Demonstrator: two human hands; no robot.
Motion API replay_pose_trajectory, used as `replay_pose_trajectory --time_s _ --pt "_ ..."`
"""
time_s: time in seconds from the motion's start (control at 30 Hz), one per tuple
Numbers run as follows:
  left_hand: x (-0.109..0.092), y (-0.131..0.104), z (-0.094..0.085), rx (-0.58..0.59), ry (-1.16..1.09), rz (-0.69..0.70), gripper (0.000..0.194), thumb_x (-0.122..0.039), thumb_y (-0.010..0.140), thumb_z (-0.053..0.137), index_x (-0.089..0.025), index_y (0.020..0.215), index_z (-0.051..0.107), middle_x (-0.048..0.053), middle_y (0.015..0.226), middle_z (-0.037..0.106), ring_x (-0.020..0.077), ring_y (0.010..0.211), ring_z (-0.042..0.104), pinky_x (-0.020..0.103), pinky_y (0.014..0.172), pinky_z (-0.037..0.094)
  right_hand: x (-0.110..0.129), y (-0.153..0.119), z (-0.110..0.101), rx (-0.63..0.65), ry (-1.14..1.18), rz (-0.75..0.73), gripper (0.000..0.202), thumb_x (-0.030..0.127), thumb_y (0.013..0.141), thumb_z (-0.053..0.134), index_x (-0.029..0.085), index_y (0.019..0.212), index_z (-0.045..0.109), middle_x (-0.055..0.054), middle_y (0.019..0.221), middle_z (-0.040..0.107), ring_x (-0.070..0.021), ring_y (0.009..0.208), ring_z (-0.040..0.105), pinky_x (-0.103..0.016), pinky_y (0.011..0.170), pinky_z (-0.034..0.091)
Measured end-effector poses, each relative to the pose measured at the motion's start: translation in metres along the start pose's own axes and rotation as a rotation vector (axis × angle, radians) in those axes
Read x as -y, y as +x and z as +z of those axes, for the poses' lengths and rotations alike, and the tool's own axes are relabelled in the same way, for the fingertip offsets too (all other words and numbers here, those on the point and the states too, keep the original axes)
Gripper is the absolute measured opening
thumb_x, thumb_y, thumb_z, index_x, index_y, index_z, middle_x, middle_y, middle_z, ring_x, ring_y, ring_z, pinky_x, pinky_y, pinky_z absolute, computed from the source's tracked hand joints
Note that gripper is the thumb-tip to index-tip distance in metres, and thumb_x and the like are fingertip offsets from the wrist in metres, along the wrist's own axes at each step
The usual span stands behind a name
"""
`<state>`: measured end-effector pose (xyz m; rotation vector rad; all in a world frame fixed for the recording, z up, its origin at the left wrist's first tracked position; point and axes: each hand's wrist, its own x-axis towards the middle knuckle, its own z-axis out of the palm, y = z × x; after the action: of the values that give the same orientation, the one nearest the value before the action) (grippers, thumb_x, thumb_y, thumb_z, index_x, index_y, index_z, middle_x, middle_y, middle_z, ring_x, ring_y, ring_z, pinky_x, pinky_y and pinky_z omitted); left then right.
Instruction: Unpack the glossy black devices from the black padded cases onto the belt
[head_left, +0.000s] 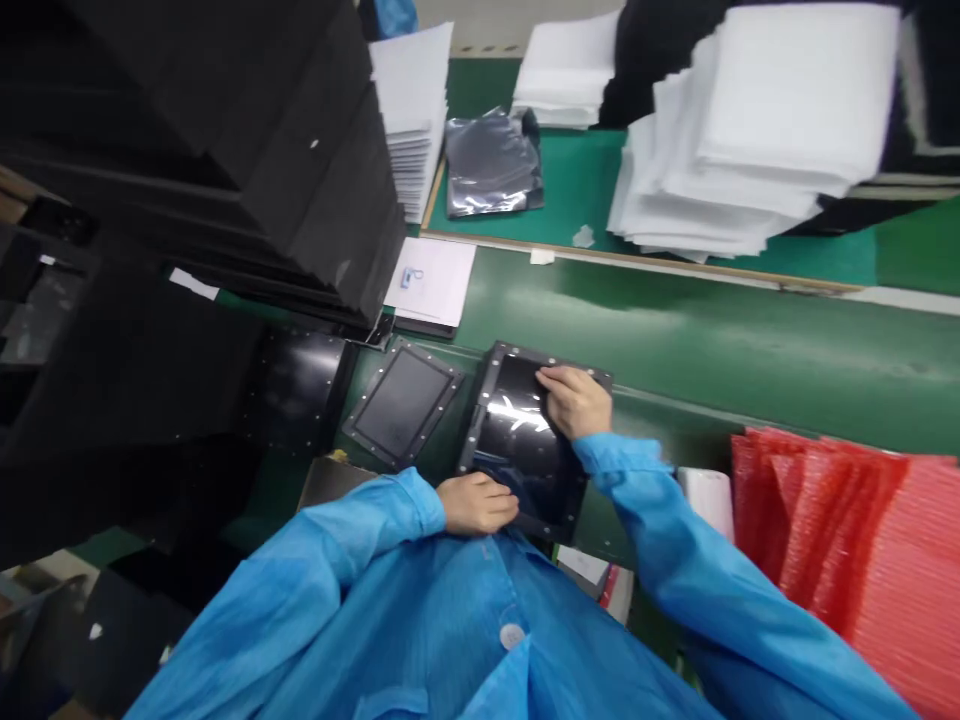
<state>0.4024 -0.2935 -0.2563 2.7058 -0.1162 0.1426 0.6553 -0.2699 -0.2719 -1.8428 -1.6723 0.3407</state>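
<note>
A framed black screen panel [517,450] with a glossy, reflecting surface lies on the green bench right in front of me. My right hand [577,402] is over its far right part, thumb and fingertips pinched together at the glass near the far frame edge. At the near left edge of the panel, my left hand [478,503] rests with its fingers curled together. Whatever either hand pinches is too small or hidden to make out. Left of this panel lies a second flat framed panel [405,403] with a grey middle and screws around its border.
A tall stack of black foam sheets [300,170] rises at left. Printed paper [431,275] lies beyond the panels. Clear plastic bags [495,165] and white foam sheets [795,90] sit on the back shelf. Red bubble-wrap bags [847,530] are at right, beside a white object [707,500].
</note>
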Motion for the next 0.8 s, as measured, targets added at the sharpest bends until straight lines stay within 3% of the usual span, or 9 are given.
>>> replay_pose_trajectory --time_s 0.13,0.2,0.33,0.4,0.47,0.57,0.63,0.73,0.8 --pt "0.007 -0.005 -0.014 -0.025 -0.132 -0.012 0.029 -0.031 0.091 0.045 -0.019 0.108 0.066 0.009 0.119 0.066 0.0209 0.114 0.056 0.035 0.095 0.044 0.014 -0.003 0.003 -0.002 -0.118 0.097 0.038 0.02 0.073 0.047 0.023 0.103 0.07 -0.007 0.112 0.068 -0.0279 0.111 0.058 -0.051 0.102 0.043" --pt "0.024 -0.025 -0.024 -0.111 -0.216 -0.133 0.034 -0.036 0.088 0.051 -0.019 0.115 0.063 0.011 0.129 0.059 0.0249 0.124 0.049 0.041 0.104 0.039 0.03 -0.008 0.004 0.027 -0.185 0.127 0.047 0.019 0.071 0.048 0.018 0.114 0.066 -0.009 0.124 0.062 -0.0293 0.123 0.051 -0.052 0.106 0.04" --pt "0.086 -0.091 -0.036 -0.236 -0.301 -0.794 0.045 -0.03 0.083 0.057 -0.013 0.125 0.057 0.018 0.14 0.047 0.0317 0.132 0.04 0.048 0.112 0.031 0.074 -0.037 0.005 0.112 -0.308 0.213 0.046 0.022 0.077 0.047 0.015 0.12 0.063 -0.011 0.135 0.054 -0.0299 0.125 0.05 -0.05 0.106 0.043" --pt "0.116 -0.119 -0.036 -0.198 -0.249 -1.138 0.053 -0.024 0.081 0.058 -0.008 0.131 0.051 0.024 0.144 0.04 0.036 0.136 0.035 0.051 0.113 0.027 0.098 -0.068 0.007 0.171 -0.355 0.241 0.045 0.022 0.079 0.045 0.015 0.12 0.063 -0.011 0.135 0.054 -0.0295 0.122 0.052 -0.049 0.103 0.046" --pt "0.131 -0.132 -0.029 -0.14 -0.206 -1.323 0.059 -0.022 0.079 0.059 -0.007 0.135 0.046 0.026 0.148 0.033 0.0381 0.139 0.03 0.052 0.113 0.026 0.123 -0.107 0.013 0.225 -0.393 0.249 0.047 0.017 0.079 0.043 0.013 0.123 0.061 -0.012 0.137 0.053 -0.0296 0.123 0.052 -0.047 0.1 0.049" --pt "0.126 -0.122 -0.014 -0.142 -0.209 -1.424 0.062 -0.024 0.078 0.062 -0.011 0.136 0.045 0.025 0.15 0.027 0.0386 0.139 0.028 0.052 0.112 0.026 0.151 -0.158 0.027 0.266 -0.463 0.285 0.06 0.008 0.072 0.042 0.012 0.13 0.055 -0.012 0.142 0.047 -0.0305 0.126 0.049 -0.044 0.096 0.053" --pt "0.115 -0.105 -0.006 -0.184 -0.249 -1.471 0.062 -0.026 0.076 0.064 -0.014 0.135 0.046 0.025 0.15 0.027 0.0391 0.138 0.029 0.054 0.11 0.028 0.162 -0.174 0.036 0.29 -0.504 0.325 0.069 0.004 0.069 0.042 0.015 0.136 0.051 -0.009 0.144 0.045 -0.0318 0.126 0.049 -0.044 0.092 0.056" --pt "0.107 -0.088 -0.005 -0.264 -0.335 -1.557 0.06 -0.029 0.074 0.067 -0.016 0.13 0.05 0.024 0.147 0.033 0.0395 0.136 0.033 0.053 0.108 0.031 0.171 -0.173 0.038 0.331 -0.511 0.367 0.069 0.003 0.071 0.043 0.02 0.137 0.051 -0.007 0.144 0.045 -0.0332 0.125 0.05 -0.043 0.084 0.058" --pt "0.107 -0.09 -0.01 -0.371 -0.382 -1.595 0.061 -0.03 0.073 0.067 -0.017 0.13 0.049 0.022 0.14 0.042 0.0371 0.133 0.039 0.052 0.108 0.033 0.17 -0.165 0.028 0.361 -0.452 0.373 0.065 0.005 0.07 0.046 0.016 0.134 0.054 -0.01 0.145 0.043 -0.0347 0.126 0.048 -0.044 0.086 0.057"
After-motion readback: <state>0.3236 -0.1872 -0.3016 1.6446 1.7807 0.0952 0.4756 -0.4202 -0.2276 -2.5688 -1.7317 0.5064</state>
